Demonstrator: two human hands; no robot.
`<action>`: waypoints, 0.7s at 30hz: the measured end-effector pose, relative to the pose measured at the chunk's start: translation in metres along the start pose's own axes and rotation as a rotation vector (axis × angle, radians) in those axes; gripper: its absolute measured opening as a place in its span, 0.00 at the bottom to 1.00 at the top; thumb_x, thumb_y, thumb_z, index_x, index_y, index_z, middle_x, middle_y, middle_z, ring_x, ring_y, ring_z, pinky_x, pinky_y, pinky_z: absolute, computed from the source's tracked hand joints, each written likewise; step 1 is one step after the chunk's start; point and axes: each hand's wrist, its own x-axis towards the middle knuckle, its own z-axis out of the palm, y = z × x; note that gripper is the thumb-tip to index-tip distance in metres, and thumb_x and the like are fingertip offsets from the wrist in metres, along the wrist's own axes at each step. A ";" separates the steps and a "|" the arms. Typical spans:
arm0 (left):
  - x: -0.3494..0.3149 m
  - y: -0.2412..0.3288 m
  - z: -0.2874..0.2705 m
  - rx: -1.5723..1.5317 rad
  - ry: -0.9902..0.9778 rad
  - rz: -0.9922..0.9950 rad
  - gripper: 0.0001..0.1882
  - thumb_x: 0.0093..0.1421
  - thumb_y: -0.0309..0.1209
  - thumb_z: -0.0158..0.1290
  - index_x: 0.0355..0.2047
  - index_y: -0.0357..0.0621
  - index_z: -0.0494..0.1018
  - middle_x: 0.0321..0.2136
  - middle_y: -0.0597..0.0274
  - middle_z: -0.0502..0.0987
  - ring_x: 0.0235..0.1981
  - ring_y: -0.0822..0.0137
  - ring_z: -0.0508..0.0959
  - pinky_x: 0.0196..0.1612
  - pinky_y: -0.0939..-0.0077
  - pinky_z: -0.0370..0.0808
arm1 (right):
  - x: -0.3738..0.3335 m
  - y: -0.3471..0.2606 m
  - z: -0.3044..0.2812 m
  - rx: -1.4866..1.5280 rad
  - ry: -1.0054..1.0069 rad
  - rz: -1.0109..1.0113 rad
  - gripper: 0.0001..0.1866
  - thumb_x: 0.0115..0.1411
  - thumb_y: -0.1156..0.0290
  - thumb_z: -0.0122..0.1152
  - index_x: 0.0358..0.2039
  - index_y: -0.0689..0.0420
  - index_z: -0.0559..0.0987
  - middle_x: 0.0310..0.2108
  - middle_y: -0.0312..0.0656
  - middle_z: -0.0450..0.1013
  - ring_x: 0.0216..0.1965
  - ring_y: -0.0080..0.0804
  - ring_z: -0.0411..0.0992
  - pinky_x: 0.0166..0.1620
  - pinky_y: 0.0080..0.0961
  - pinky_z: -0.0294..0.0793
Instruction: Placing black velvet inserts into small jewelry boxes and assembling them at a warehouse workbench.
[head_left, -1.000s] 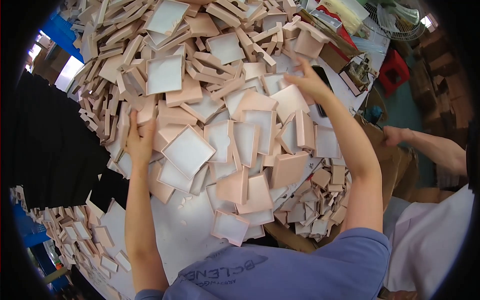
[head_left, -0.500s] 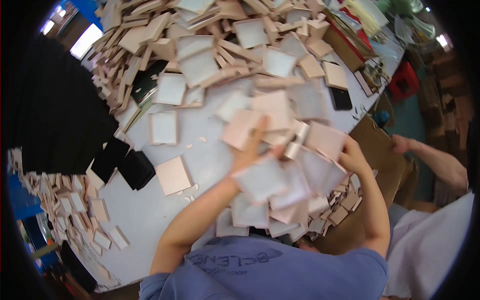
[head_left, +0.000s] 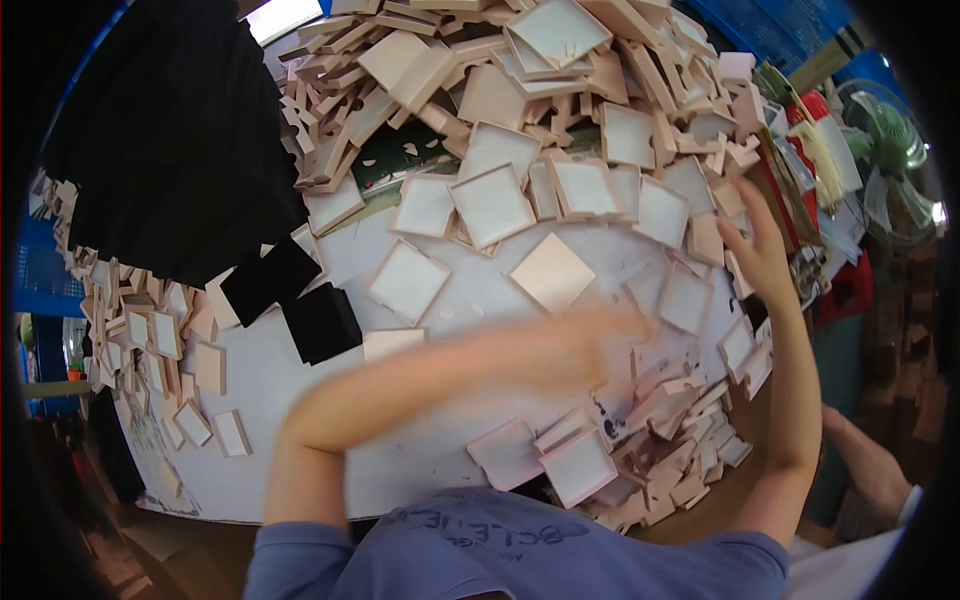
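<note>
My left forearm crosses the table, and my left hand [head_left: 615, 340] is smeared by motion, so its fingers cannot be made out. Beyond it lies a square pale-pink box piece [head_left: 552, 272], closed side up. My right hand [head_left: 758, 245] reaches to the right end of the table with fingers apart, beside a small pink box [head_left: 705, 238]. A shallow tray-like box half [head_left: 686, 298], white inside, lies between the two hands. At the near edge, a box half [head_left: 579, 468] and others rest over a heap of pink boxes [head_left: 690, 440].
A large pile of pink box halves [head_left: 490, 95] covers the far side. On the left stand a tall black stack [head_left: 180, 150] and black square pieces [head_left: 322, 323], with more boxes [head_left: 150, 340] beyond. A green fan [head_left: 890, 145] is far right. Another person's arm [head_left: 868, 460] shows lower right.
The cluster of boxes between my hands has dropped toward the near-right heap. My right hand has moved farther out and lies apart from them; my left sweeps over the table. The view has shifted.
</note>
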 end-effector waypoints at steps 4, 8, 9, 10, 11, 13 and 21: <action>0.008 -0.111 -0.254 0.669 0.982 -0.084 0.24 0.57 0.37 0.49 0.47 0.30 0.64 0.44 0.40 0.68 0.46 0.48 0.68 0.48 0.61 0.65 | 0.161 0.042 0.021 0.410 0.123 0.423 0.40 0.54 0.53 0.57 0.61 0.60 0.52 0.57 0.50 0.58 0.59 0.41 0.55 0.59 0.31 0.53; -0.033 -0.166 -0.399 1.092 1.134 -0.730 0.47 0.54 0.65 0.34 0.61 0.38 0.45 0.58 0.39 0.54 0.61 0.44 0.52 0.60 0.55 0.50 | 0.248 0.156 0.067 0.534 0.026 0.408 0.40 0.55 0.45 0.51 0.61 0.55 0.55 0.57 0.49 0.58 0.58 0.41 0.57 0.58 0.29 0.55; -0.017 -0.177 -0.394 0.926 1.028 -0.768 0.49 0.52 0.66 0.36 0.60 0.37 0.49 0.55 0.39 0.59 0.56 0.45 0.60 0.57 0.56 0.55 | 0.246 0.207 0.077 0.511 0.046 0.436 0.40 0.55 0.45 0.51 0.61 0.55 0.55 0.57 0.49 0.58 0.58 0.41 0.57 0.58 0.29 0.55; -0.004 -0.174 -0.387 0.768 0.932 -0.802 0.50 0.49 0.68 0.39 0.59 0.36 0.53 0.52 0.40 0.65 0.52 0.47 0.67 0.53 0.58 0.61 | 0.245 0.242 0.082 0.379 0.093 0.308 0.37 0.55 0.49 0.52 0.60 0.54 0.57 0.57 0.48 0.59 0.57 0.39 0.58 0.58 0.27 0.56; 0.010 -0.186 -0.390 0.746 0.914 -0.781 0.50 0.49 0.68 0.39 0.59 0.36 0.53 0.52 0.40 0.65 0.52 0.47 0.67 0.53 0.58 0.61 | 0.240 0.275 0.079 0.240 0.135 0.186 0.34 0.55 0.53 0.53 0.60 0.53 0.59 0.56 0.46 0.60 0.56 0.38 0.59 0.57 0.26 0.57; -0.008 -0.191 -0.401 0.590 0.987 -0.990 0.45 0.47 0.66 0.44 0.50 0.35 0.66 0.42 0.44 0.73 0.40 0.49 0.75 0.44 0.62 0.68 | 0.257 0.254 0.099 0.299 0.006 0.096 0.34 0.55 0.55 0.54 0.60 0.52 0.58 0.55 0.44 0.62 0.55 0.36 0.60 0.56 0.26 0.59; -0.001 -0.128 -0.266 0.053 0.935 -0.981 0.33 0.48 0.56 0.52 0.38 0.34 0.73 0.33 0.54 0.74 0.32 0.63 0.74 0.35 0.73 0.69 | 0.189 0.093 0.059 0.292 -0.193 0.377 0.22 0.56 0.57 0.55 0.48 0.55 0.73 0.42 0.33 0.72 0.43 0.22 0.68 0.44 0.19 0.68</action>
